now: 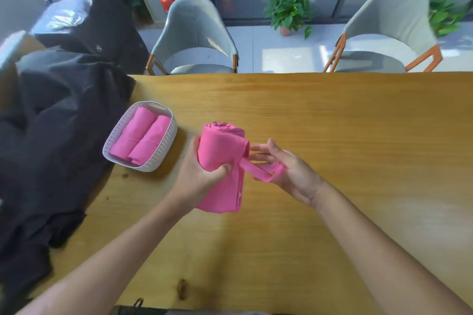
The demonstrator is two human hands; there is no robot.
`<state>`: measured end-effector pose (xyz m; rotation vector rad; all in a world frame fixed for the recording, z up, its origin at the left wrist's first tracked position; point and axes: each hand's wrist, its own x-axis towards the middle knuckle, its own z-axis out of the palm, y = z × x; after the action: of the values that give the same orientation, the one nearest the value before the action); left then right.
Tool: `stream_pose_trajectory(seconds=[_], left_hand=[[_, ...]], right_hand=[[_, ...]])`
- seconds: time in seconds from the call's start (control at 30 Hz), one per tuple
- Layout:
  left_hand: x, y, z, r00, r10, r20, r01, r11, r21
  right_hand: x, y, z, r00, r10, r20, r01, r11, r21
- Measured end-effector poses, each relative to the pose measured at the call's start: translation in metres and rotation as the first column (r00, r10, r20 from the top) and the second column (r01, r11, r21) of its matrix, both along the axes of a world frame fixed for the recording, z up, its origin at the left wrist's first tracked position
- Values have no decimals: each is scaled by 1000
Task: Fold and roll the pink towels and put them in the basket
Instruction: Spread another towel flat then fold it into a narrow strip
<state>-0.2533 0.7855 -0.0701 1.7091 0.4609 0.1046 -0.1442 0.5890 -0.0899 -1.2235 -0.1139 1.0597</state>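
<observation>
Bright daylight streams through the far windows, glaring on the floor [281, 59]; wide-angle edges bend and blur.

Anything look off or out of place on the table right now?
Only the dark garment heaped over the table's left end, crowding the white basket. The two rolled towels lie neatly inside; the left hand grips a third roll.

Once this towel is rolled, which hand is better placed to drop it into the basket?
Probably the left hand. It grips the rolled pink towel and is on the same side as the white basket. The right hand only holds the towel's loose strip and is farther from the basket.
</observation>
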Motion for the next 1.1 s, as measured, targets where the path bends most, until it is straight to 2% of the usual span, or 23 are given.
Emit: stream_pose_trajectory(seconds=[0.1,0.17,0.2,0.3,0.4,0.5,0.57,0.63,0.77,0.87,0.93,1.0,1.1], left_hand=[[-10,-16,28,995,71,64,-72,997,11],[-15,-26,44,990,97,103,-98,995,4],[-18,-31,52,986,111,126,-112,994,-1],[-24,-50,80,971,164,175,-156,986,-63],[-26,-69,109,955,185,232,-173,982,-70],[-28,-86,134,930,233,285,-232,972,-37],[-31,-94,147,918,258,300,-259,965,-38],[-33,-101,157,914,272,302,-273,961,-39],[-46,-106,166,902,304,308,-314,949,-17],[-60,-104,167,893,340,295,-357,934,4],[-70,-100,166,884,376,280,-396,918,17],[-81,-94,165,873,411,263,-433,901,32],[-97,-84,164,850,470,237,-494,868,54]], right_hand=[[-26,-11,43,992,-49,119,41,997,71],[-38,-22,73,936,-99,337,84,995,59],[-43,-29,88,876,-118,468,106,993,52],[-57,-48,129,621,-95,778,120,992,25],[-66,-65,166,284,-18,959,149,988,-26],[-71,-77,193,3,24,1000,201,979,-24],[-73,-82,205,-125,43,991,254,967,-10],[-76,-84,211,-207,49,977,285,958,12],[-88,-79,214,-229,39,973,337,941,42],[-96,-71,211,-211,-17,977,357,929,93],[-101,-62,210,-152,-66,986,340,933,115],[-105,-51,210,-53,-89,995,316,943,101],[-112,-34,209,40,-52,998,262,964,39]])
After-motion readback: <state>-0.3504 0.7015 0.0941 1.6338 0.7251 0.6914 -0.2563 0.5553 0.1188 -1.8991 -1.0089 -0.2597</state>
